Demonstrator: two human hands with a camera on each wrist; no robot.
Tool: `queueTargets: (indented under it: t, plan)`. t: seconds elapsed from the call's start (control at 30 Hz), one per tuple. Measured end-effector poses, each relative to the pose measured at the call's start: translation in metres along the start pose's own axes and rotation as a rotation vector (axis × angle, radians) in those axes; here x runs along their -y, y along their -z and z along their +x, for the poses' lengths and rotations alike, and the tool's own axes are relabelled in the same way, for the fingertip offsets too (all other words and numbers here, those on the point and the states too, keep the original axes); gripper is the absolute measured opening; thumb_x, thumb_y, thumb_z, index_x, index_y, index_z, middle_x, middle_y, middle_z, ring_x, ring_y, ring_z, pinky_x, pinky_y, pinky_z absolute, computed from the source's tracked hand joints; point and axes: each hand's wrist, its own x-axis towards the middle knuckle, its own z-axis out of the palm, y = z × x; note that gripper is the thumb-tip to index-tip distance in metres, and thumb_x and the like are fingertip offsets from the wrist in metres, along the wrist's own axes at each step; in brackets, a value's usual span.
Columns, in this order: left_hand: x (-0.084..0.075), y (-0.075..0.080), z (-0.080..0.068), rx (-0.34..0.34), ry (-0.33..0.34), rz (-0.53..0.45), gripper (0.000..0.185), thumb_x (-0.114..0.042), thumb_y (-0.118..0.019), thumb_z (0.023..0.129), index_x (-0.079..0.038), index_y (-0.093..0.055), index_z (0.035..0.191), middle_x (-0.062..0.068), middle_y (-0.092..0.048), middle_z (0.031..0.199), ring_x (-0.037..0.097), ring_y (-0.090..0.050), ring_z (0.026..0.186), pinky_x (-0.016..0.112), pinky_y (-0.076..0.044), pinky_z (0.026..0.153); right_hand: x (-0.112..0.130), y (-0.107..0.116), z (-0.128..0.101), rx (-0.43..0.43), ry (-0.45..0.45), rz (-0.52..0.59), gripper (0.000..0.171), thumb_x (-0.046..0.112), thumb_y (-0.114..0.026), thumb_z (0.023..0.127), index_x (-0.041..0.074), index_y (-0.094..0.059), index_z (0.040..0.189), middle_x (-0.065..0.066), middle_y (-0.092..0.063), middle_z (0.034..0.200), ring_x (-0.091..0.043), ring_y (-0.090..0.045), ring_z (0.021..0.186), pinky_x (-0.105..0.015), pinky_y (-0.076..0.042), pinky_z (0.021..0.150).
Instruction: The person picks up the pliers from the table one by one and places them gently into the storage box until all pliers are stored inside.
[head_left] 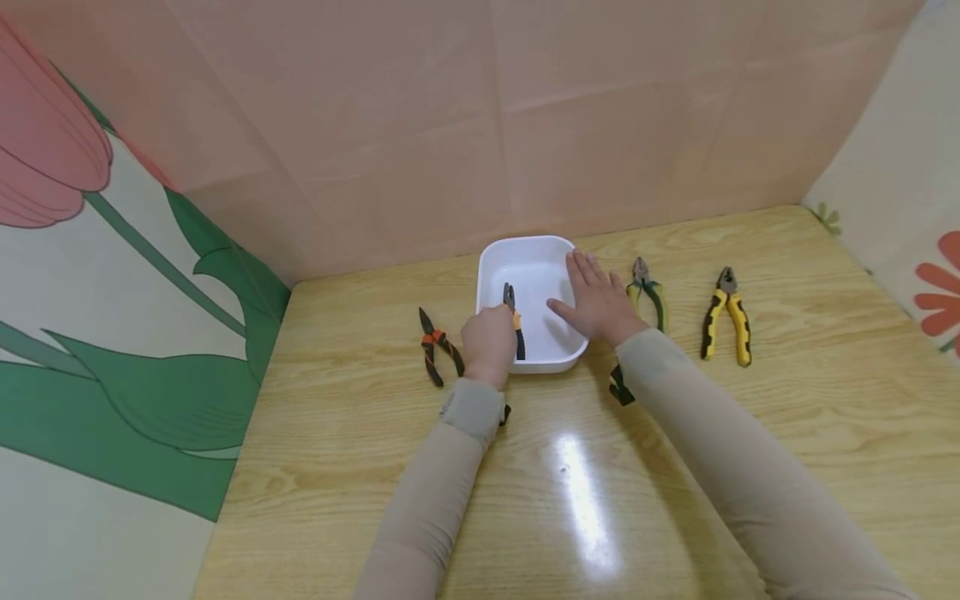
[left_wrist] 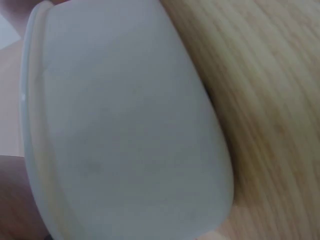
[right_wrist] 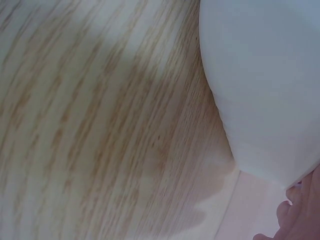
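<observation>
Small black-handled pliers (head_left: 514,324) with an orange collar and dark jaws, gripped in the curled left hand (head_left: 488,342) and held inside the white tray (head_left: 525,252) on the wooden table (head_left: 787,400), with the right hand (head_left: 597,301) flat, fingers straight, on the tray's right rim.

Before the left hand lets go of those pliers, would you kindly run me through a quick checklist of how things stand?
1. Left hand grips the orange-and-black pliers: ok.
2. Pliers are over the inside of the white rectangular plastic tray: ok.
3. Pliers rest on the tray floor: cannot tell.
4. Right hand lies flat on the tray's right rim, steadying it: ok.
5. Right thumb is clear of the pliers: ok.
6. Tray sits flat on the light wooden table: ok.
</observation>
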Motion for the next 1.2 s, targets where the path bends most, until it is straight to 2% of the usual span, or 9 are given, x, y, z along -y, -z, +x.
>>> queueTargets:
  t: [0.3, 0.47, 0.77, 1.0, 1.2]
  plan:
    - [-0.006, -0.006, 0.003, 0.079, 0.023, 0.027, 0.020, -0.021, -0.060, 0.103, -0.010, -0.076, 0.101, 0.007, -0.076, 0.088, 0.021, -0.073, 0.077, 0.035, -0.059, 0.061, 0.001, -0.001, -0.001, -0.002, 0.008, 0.013, 0.092, 0.058, -0.038, 0.104, 0.004, 0.013, 0.160, -0.014, 0.015, 0.168, -0.033, 0.013, 0.154, -0.061, 0.001, 0.122]
    - [-0.008, -0.006, 0.005, 0.101, 0.050, 0.037, 0.028, -0.031, -0.056, 0.105, -0.012, -0.077, 0.106, 0.006, -0.077, 0.093, 0.020, -0.073, 0.082, 0.036, -0.059, 0.065, 0.002, 0.000, -0.001, 0.000, 0.005, 0.021, 0.092, 0.054, -0.041, 0.105, 0.004, 0.013, 0.160, -0.015, 0.014, 0.168, -0.033, 0.013, 0.154, -0.062, 0.001, 0.122]
    - [-0.010, -0.011, 0.005, 0.088, 0.055, 0.069, 0.034, -0.037, -0.054, 0.106, -0.013, -0.077, 0.108, 0.005, -0.076, 0.091, 0.018, -0.072, 0.079, 0.034, -0.059, 0.064, -0.001, -0.002, 0.001, -0.008, 0.004, 0.012, 0.092, 0.055, -0.040, 0.105, 0.004, 0.013, 0.160, -0.015, 0.014, 0.168, -0.034, 0.012, 0.155, -0.062, 0.001, 0.122]
    - [-0.014, -0.012, 0.003, 0.079, 0.075, 0.106, 0.027, -0.022, -0.052, 0.107, -0.012, -0.077, 0.101, 0.004, -0.075, 0.089, 0.015, -0.071, 0.076, 0.031, -0.058, 0.060, -0.003, -0.002, 0.001, -0.004, 0.009, 0.005, 0.093, 0.061, -0.035, 0.104, 0.004, 0.013, 0.160, -0.015, 0.015, 0.168, -0.034, 0.012, 0.154, -0.061, 0.000, 0.122]
    - [-0.015, -0.012, 0.003, 0.076, 0.079, 0.102, 0.027, -0.021, -0.053, 0.106, -0.012, -0.077, 0.101, 0.004, -0.076, 0.093, 0.015, -0.072, 0.078, 0.031, -0.059, 0.062, -0.002, -0.001, 0.001, 0.003, 0.011, 0.010, 0.093, 0.061, -0.034, 0.104, 0.004, 0.013, 0.160, -0.015, 0.015, 0.168, -0.034, 0.013, 0.154, -0.061, 0.000, 0.122]
